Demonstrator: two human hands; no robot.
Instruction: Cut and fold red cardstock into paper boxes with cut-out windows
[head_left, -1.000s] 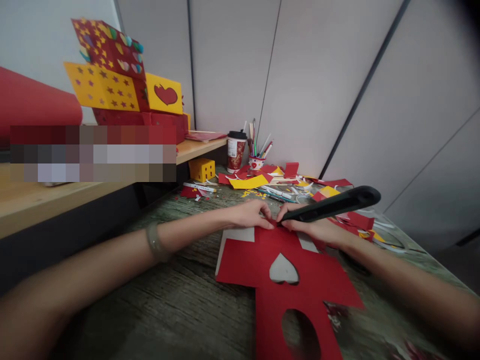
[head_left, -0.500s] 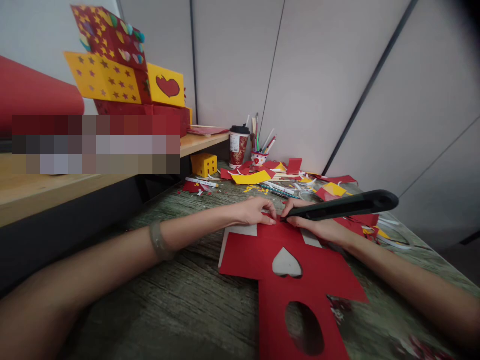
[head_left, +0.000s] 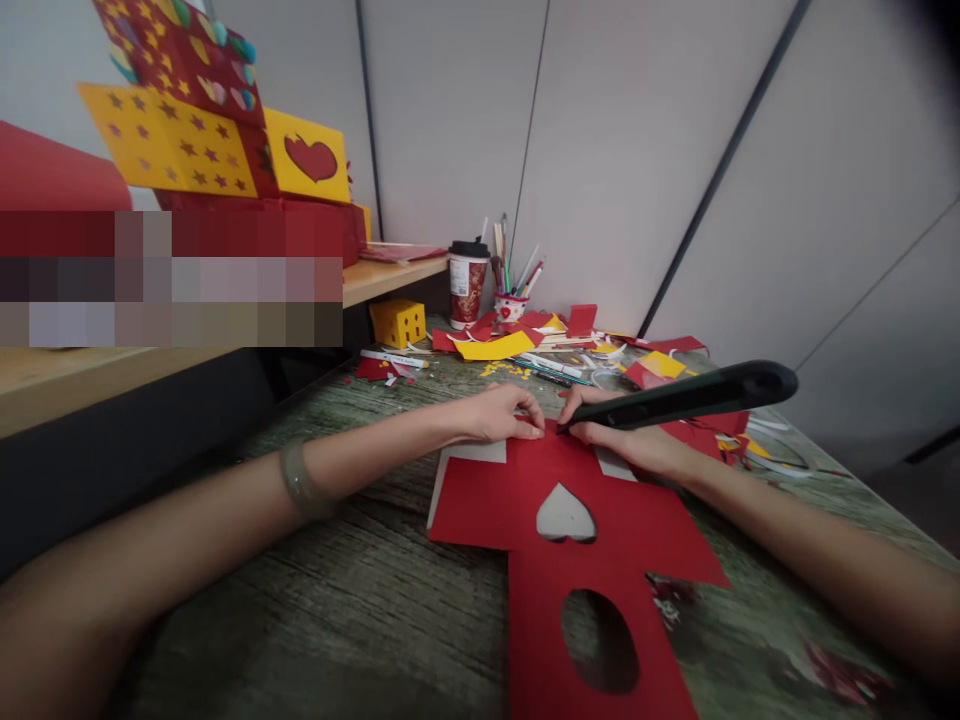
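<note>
A red cross-shaped paper [head_left: 472,505] with a heart-shaped hole and an oval hole lies over a white sheet [head_left: 480,451] on the wooden-grained table [head_left: 360,610]. At the paper's far edge my left hand [head_left: 506,412] rests with bent fingers, its fingertips touching the red surface; whether it pinches anything is unclear. Just right of it, my right hand [head_left: 607,425] is closed around a long black cutter [head_left: 690,395], whose tip meets the paper near the far edge. The cutter's handle slants up to the right.
Decorated red and yellow boxes [head_left: 311,155] stand on a shelf [head_left: 397,275] at left. Behind the hands are a lidded cup [head_left: 468,285], a pen holder [head_left: 511,307], a small yellow box [head_left: 399,324], markers and paper scraps [head_left: 495,346].
The view has shifted slightly, so most things appear farther left and higher. The cutter's handle is tilted a little more steeply. Both hands remain at the paper's far edge.
</note>
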